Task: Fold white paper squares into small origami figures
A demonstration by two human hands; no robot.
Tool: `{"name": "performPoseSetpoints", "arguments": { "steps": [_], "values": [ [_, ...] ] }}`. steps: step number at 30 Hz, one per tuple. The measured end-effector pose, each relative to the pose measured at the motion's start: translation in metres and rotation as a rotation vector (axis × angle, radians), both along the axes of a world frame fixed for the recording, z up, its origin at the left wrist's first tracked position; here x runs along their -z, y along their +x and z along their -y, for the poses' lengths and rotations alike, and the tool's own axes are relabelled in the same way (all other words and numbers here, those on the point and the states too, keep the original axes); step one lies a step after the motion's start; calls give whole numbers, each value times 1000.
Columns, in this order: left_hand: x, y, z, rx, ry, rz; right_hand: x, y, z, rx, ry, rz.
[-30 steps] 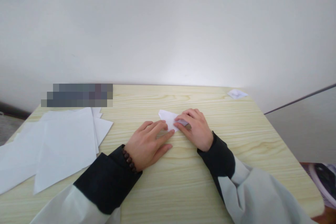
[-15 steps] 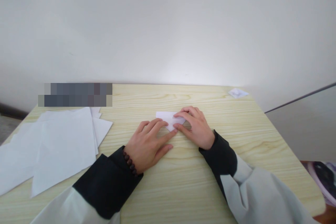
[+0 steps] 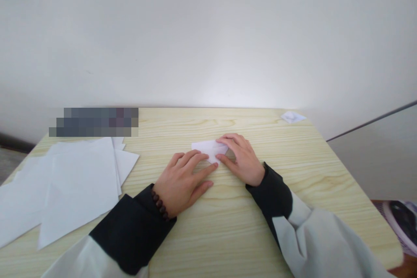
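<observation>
A small folded piece of white paper [image 3: 208,147] lies on the wooden table between my hands, its left end uncovered. My left hand [image 3: 185,178] is open, palm down, with spread fingers; its fingertips rest on the paper's lower left edge, and the thumb lies apart on the tabletop. At the paper's right end, my right hand [image 3: 241,156] has its thumb and fingers closed around it, the fingers on the far edge and the thumb on the near one. These fingers hide the right end of the paper.
Several white paper sheets [image 3: 81,186] overlap at the left of the table [image 3: 221,243]. Behind them is a blurred-out dark patch [image 3: 94,122]. A folded white paper shape [image 3: 292,116] sits at the far right corner. A white wall [image 3: 208,39] rises along the back edge.
The folded paper has turned slightly, its left end now a little lower. My right fingers have shifted slightly on its far edge. The whole view has moved a little; both hands stay at the paper.
</observation>
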State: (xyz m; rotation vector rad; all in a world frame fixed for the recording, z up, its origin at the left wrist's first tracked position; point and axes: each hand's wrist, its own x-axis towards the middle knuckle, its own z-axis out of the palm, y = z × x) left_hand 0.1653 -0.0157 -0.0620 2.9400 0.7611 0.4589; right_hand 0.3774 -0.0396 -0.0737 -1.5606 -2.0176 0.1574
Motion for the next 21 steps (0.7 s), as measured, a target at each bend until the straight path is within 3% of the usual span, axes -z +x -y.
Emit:
{"name": "performPoseSetpoints", "arguments": {
  "steps": [10,15,18,21],
  "values": [
    [-9,2,2,-18,20,-26,3,1,-3,57,18,6],
    [-3,1,-1,3,11,36,2,-1,-1,67,13,42],
    [0,-1,-6,51,19,116,0,-2,1,28,2,60],
    [1,-1,-10,20,13,158,-2,-3,2,-42,-12,54]
  ]
}}
